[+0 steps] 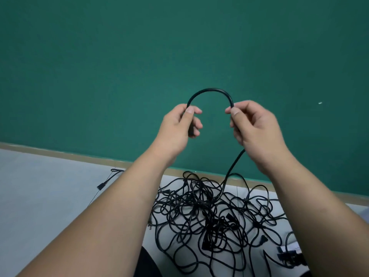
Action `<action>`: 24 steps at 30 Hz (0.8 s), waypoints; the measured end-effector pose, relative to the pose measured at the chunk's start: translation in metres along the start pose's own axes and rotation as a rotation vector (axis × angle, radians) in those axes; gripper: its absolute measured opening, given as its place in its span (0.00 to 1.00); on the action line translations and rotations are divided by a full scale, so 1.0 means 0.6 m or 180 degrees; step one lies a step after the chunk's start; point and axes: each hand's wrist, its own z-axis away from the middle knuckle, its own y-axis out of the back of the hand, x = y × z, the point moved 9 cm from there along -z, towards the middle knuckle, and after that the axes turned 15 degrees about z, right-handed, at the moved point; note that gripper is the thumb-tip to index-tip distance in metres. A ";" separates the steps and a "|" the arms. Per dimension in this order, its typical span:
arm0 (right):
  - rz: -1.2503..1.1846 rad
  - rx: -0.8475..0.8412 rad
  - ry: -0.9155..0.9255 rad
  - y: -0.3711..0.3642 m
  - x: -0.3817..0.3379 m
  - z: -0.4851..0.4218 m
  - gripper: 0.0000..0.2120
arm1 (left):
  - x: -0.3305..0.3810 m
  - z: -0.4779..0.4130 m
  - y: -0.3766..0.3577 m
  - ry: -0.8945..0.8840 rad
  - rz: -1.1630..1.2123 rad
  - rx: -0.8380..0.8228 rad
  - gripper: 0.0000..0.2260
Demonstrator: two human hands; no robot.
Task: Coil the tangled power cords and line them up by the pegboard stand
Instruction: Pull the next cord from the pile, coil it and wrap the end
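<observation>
Here, left grip (179, 124) and right grip (253, 126) pinched a cord (209, 89) arched between them. Its tail joined the tangle (207, 222).

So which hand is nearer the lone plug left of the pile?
Left. The left hand pinches the raised cord above-right of the plug; the right hand pinches it farther right.

Pale floor (50, 196) with tangled black cords (209, 212), another cord (100, 186) seemingly separate at left.

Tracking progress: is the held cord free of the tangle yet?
No; below the right hand the cord runs into the tangled pile.
</observation>
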 end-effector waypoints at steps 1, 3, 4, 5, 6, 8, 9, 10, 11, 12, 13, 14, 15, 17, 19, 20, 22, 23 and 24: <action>0.0345 0.0007 -0.0029 -0.002 0.015 0.001 0.06 | -0.009 0.002 -0.004 0.0111 0.0029 0.0011 0.11; 0.0909 0.0019 -0.0136 -0.006 0.049 0.003 0.04 | -0.029 0.006 -0.009 0.0356 0.0114 0.0013 0.11; 0.1029 0.0015 -0.0191 -0.007 0.063 0.003 0.04 | -0.038 0.007 -0.011 0.0477 0.0184 -0.0007 0.11; 0.1066 0.0011 -0.0230 -0.008 0.071 0.003 0.04 | -0.045 0.007 -0.013 0.0578 0.0284 -0.0035 0.12; 0.1074 0.0010 -0.0259 -0.007 0.076 0.002 0.04 | -0.050 0.007 -0.015 0.0652 0.0411 -0.0064 0.12; 0.1092 -0.0005 -0.0272 -0.008 0.074 0.002 0.05 | -0.053 0.008 -0.020 0.0734 0.0674 -0.0093 0.13; 0.1111 -0.0019 -0.0247 -0.009 0.071 0.003 0.05 | -0.054 0.008 -0.022 0.0761 0.0795 -0.0095 0.13; 0.1140 -0.0032 -0.0205 -0.010 0.066 0.004 0.05 | -0.054 0.009 -0.025 0.0777 0.0921 -0.0099 0.14; 0.1184 -0.0043 -0.0162 -0.012 0.062 0.005 0.05 | -0.054 0.009 -0.028 0.0784 0.1039 -0.0099 0.14; 0.1229 -0.0050 -0.0125 -0.013 0.059 0.006 0.05 | -0.054 0.010 -0.031 0.0786 0.1127 -0.0098 0.15; 0.1282 -0.0051 -0.0091 -0.013 0.057 0.006 0.05 | -0.055 0.010 -0.032 0.0787 0.1172 -0.0094 0.15; 0.1357 -0.0054 -0.0058 -0.014 0.056 0.007 0.06 | -0.055 0.010 -0.034 0.0792 0.1186 -0.0099 0.16; 0.1457 -0.0063 -0.0020 -0.016 0.054 0.007 0.06 | -0.057 0.011 -0.036 0.0808 0.1189 -0.0123 0.17; 0.1650 -0.0062 0.0060 -0.019 0.048 0.009 0.09 | -0.062 0.013 -0.043 0.0881 0.1179 -0.0240 0.17; 0.1735 0.0013 0.0139 -0.019 0.043 0.008 0.13 | -0.068 0.017 -0.049 0.0971 0.0997 -0.0414 0.16; 0.1698 0.0099 0.0153 -0.015 0.039 0.007 0.14 | -0.073 0.020 -0.051 0.1028 0.0822 -0.0508 0.15; 0.1326 0.0333 0.0076 0.000 0.036 0.005 0.14 | -0.080 0.028 -0.053 0.1107 0.0283 -0.0723 0.14; 0.0978 0.0415 -0.0039 0.007 0.038 0.004 0.13 | -0.082 0.032 -0.054 0.1106 0.0019 -0.0809 0.14; 0.0589 0.0438 -0.0167 0.011 0.040 0.005 0.13 | -0.081 0.035 -0.056 0.1076 -0.0146 -0.0849 0.14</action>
